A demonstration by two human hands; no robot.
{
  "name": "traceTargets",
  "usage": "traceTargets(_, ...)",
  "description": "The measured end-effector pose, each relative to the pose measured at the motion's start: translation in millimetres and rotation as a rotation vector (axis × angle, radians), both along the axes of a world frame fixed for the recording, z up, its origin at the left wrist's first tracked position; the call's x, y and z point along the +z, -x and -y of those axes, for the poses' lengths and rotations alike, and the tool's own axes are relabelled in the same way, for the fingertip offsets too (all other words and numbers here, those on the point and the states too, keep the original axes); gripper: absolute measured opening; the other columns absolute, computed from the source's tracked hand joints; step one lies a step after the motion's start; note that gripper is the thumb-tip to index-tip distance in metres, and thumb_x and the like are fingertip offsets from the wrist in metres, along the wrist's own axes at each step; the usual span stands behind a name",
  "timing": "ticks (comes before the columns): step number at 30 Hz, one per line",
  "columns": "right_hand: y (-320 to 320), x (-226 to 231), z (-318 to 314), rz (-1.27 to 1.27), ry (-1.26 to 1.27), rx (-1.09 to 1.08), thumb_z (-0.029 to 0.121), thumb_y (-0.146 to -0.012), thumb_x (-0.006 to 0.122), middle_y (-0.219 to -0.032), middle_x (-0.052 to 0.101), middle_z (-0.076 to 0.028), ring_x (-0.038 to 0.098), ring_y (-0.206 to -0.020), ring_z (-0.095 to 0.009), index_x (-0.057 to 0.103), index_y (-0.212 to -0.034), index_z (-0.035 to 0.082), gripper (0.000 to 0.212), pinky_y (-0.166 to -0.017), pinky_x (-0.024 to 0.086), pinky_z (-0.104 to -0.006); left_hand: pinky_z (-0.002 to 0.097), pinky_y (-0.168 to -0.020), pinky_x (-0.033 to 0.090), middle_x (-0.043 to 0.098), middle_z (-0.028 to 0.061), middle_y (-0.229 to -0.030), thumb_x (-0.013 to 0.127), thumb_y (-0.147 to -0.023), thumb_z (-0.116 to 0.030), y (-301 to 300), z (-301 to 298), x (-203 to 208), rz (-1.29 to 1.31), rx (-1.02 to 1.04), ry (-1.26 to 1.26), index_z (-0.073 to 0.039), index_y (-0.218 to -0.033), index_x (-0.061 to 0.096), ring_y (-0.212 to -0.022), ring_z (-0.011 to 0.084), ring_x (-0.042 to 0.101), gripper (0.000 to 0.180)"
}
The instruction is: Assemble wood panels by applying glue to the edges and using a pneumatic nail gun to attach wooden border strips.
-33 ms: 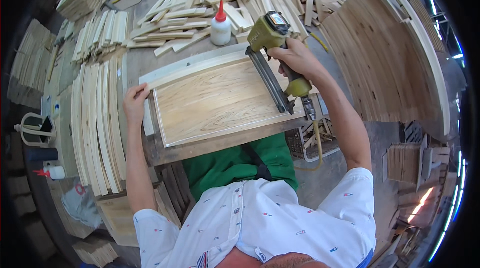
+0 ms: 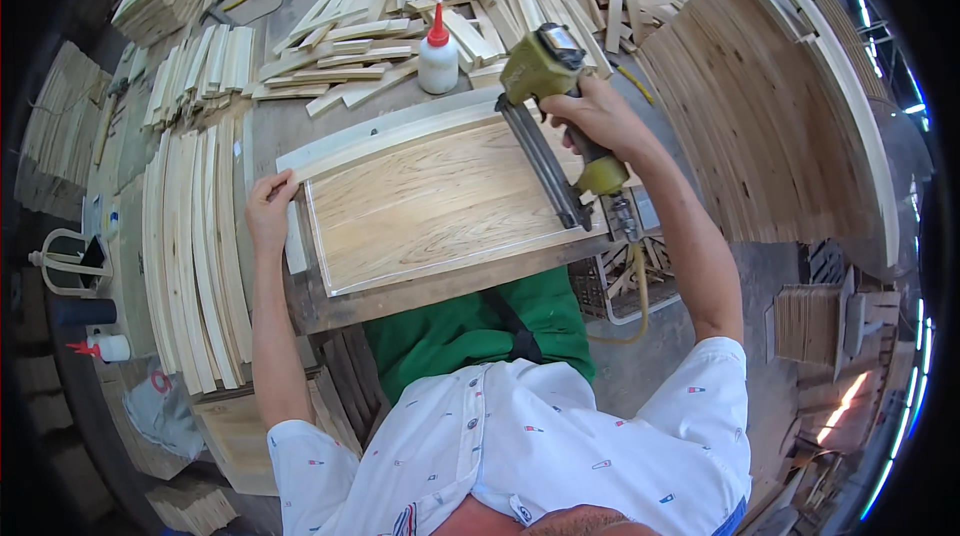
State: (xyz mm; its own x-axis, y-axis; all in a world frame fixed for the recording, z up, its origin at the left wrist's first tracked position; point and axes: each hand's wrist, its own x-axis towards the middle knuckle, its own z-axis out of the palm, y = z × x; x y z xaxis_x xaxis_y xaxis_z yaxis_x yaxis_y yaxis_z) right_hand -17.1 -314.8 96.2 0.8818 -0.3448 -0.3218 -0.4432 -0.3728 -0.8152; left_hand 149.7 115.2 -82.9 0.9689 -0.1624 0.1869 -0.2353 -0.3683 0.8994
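In the head view, a worker in a short-sleeved white printed shirt (image 2: 590, 416) leans over a grey-brown wooden bench (image 2: 300, 124), where a rectangular, pale-grained wooden panel (image 2: 440, 201) lies along the near edge, toward the right end. A long, light-coloured wooden strip (image 2: 390, 144) runs down the panel's far side. The left hand (image 2: 267, 211), its fingers drawn together, has hold of the strip's left end; the right hand (image 2: 600, 121) is wrapped firmly around the grip of an olive-green and black nail gun (image 2: 535, 71), a yellow air hose (image 2: 640, 301) hanging from it beyond the bench's near edge. The gun's nose is close to the strip; whether the two touch cannot be told from here.

Farther back, toward the bench's far edge, stands a white plastic bottle with a red nozzle (image 2: 438, 64), just beside a loose heap of short, pale wooden sticks (image 2: 340, 66).

Good work here would seem to call for the strip pressed flush and even along the panel, the nose set square and firm against the wood, the left fingers well clear of the nail's line, and the hose hanging slack.
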Motion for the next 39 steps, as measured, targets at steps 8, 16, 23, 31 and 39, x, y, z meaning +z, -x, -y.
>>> traceTargets(8, 71, 18, 73, 0.024, 0.189, -0.144, 0.021, -0.082, 0.061, -0.074, 0.059, -0.005, 0.059, -0.061, -0.011, 0.056, -0.101, -0.001, 0.029, -0.056, 0.049, -0.0270, 0.0239, -0.080, 0.050, 0.064, 0.0033, -0.098, 0.069, -0.084, -0.007, 9, 8, 20, 0.025, 0.020, -0.095, -0.002, -0.105, 0.070, -0.088, 0.0116, 0.060, 0.021)
traceTargets(16, 84, -57, 95, -0.219, 0.994, -0.082, 0.016, -0.085, 0.059, -0.105, 0.060, -0.028, 0.061, -0.097, -0.045, 0.044, -0.127, -0.004, 0.049, -0.083, 0.049, -0.0511, 0.0246, -0.081, 0.050, 0.063, 0.0032, -0.098, 0.069, -0.084, -0.007, 13, 8, 19, 0.038, 0.017, -0.071, -0.003, -0.105, 0.070, -0.090, 0.0121, 0.060, 0.021)
traceTargets(23, 88, -93, 79, -0.200, 0.980, -0.122, 0.020, -0.085, 0.065, -0.109, 0.057, -0.026, 0.061, -0.098, -0.041, 0.038, -0.135, -0.005, 0.062, -0.081, 0.050, -0.0479, 0.0255, -0.083, 0.048, 0.064, 0.0040, -0.099, 0.069, -0.084, -0.007, 5, 1, 12, 0.021, 0.010, -0.104, -0.004, -0.106, 0.070, -0.090, 0.0128, 0.061, 0.023)
traceTargets(31, 111, -99, 87, 0.009, 0.844, -0.114, 0.022, -0.083, 0.067, -0.109, 0.058, -0.025, 0.058, -0.102, -0.042, 0.042, -0.131, -0.002, 0.059, -0.085, 0.048, -0.0474, 0.0288, -0.084, 0.048, 0.062, 0.0098, -0.099, 0.066, -0.087, -0.011, 13, 15, 21, 0.071, 0.023, -0.242, 0.000, -0.109, 0.067, -0.091, 0.0184, 0.061, 0.025)
traceTargets(39, 157, -81, 83, 0.098, 0.776, -0.179, 0.020, -0.087, 0.064, -0.115, 0.058, -0.020, 0.057, -0.106, -0.035, 0.050, -0.126, -0.005, 0.048, -0.091, 0.046, -0.0398, 0.0352, -0.094, 0.044, 0.050, 0.0132, -0.120, 0.066, -0.085, -0.015, 31, 39, 38, -0.033, 0.053, -0.462, -0.002, -0.121, 0.060, -0.107, 0.0257, 0.054, 0.039)
